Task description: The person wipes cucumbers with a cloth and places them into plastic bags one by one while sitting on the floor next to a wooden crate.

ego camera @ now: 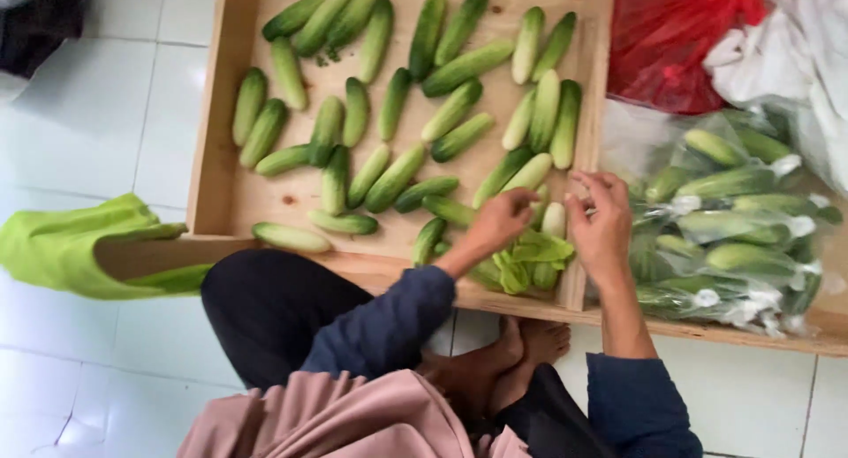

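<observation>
Your left hand curls over green cucumbers in the shallow wooden tray, its grip hidden; at three o'clock, your right hand fingers bend, hold unclear.

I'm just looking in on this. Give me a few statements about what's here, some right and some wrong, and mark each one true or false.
1. Loose cucumbers lie spread in a wooden tray. True.
2. The left hand rests on the white floor tiles. False: it reaches into the tray's near right corner, among the cucumbers.
3. Cucumbers packed in clear plastic bags lie to the right of the tray. True.
4. The right hand holds a knife. False: no knife shows; the hand is at the tray's right wall.
5. The bag at the top right is blue. False: that plastic bag is red.
</observation>
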